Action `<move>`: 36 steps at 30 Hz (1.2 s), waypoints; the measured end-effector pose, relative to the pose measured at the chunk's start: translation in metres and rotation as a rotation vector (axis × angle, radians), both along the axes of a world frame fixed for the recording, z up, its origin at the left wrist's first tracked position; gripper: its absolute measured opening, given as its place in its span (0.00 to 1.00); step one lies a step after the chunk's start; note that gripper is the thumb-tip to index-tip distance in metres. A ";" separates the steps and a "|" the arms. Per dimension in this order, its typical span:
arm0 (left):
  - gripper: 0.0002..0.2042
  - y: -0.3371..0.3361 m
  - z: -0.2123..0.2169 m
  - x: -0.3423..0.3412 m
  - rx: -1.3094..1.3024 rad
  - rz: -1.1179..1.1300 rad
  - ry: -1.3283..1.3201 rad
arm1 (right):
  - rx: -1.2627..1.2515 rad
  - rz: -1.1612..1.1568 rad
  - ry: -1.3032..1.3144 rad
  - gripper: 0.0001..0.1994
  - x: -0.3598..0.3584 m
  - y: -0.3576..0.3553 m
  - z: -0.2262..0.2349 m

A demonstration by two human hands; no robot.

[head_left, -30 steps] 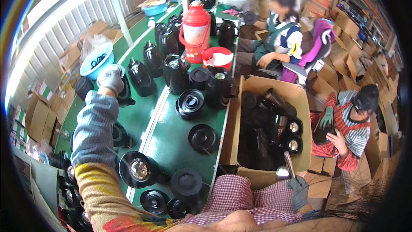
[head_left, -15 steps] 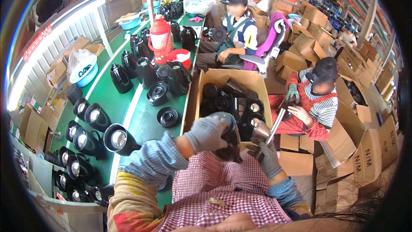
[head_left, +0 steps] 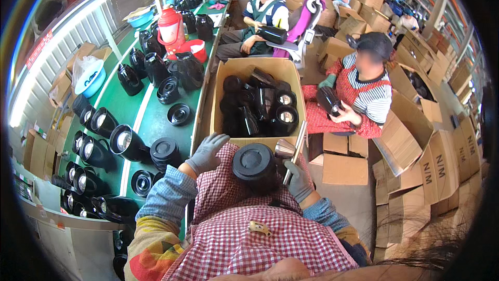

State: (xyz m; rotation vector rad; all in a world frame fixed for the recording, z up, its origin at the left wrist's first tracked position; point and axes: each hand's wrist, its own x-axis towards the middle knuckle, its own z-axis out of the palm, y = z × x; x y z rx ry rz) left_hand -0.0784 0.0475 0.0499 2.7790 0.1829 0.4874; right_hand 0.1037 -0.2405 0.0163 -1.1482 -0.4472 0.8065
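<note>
Though beyond the right fingers, lettered cartons

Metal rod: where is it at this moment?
In the head view, the metal rod is right of centre, gripped in the right hand, beside the silver cup-shaped piece and right of the black vessel.

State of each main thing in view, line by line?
Left hand: open, apart from the black pot
Right hand: closed around the metal rod
Metal rod: slanted
Black pot: flat round end up
Cardboard carton: open, holding dark pots
Red flask: upright
</note>
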 end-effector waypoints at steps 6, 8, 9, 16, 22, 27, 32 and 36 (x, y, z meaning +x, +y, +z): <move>0.45 -0.046 0.000 0.020 -0.689 -0.184 0.332 | -0.114 -0.115 -0.464 0.16 -0.016 -0.024 0.027; 0.50 -0.052 0.001 0.018 -0.782 -0.244 0.285 | -0.035 -0.165 -0.308 0.16 -0.021 -0.030 0.028; 0.53 -0.055 0.001 0.015 -0.830 -0.269 0.256 | -0.007 -0.184 -0.212 0.16 -0.022 -0.029 0.033; 0.56 -0.115 0.018 -0.022 -0.714 0.117 0.306 | 0.037 -0.071 0.017 0.15 0.010 0.025 -0.012; 0.55 -0.128 -0.037 -0.050 -0.697 0.074 0.277 | -0.252 0.104 -0.175 0.20 0.005 0.027 0.009; 0.53 -0.111 -0.010 -0.026 -0.677 0.031 0.471 | 0.036 -0.066 -0.242 0.21 0.067 -0.004 -0.020; 0.21 -0.021 0.012 -0.015 -0.458 0.115 0.282 | -0.387 -0.052 -0.798 0.17 0.092 -0.022 0.020; 0.24 0.003 0.066 0.034 -0.320 0.063 -0.152 | -0.508 0.083 -0.890 0.12 0.104 -0.015 0.058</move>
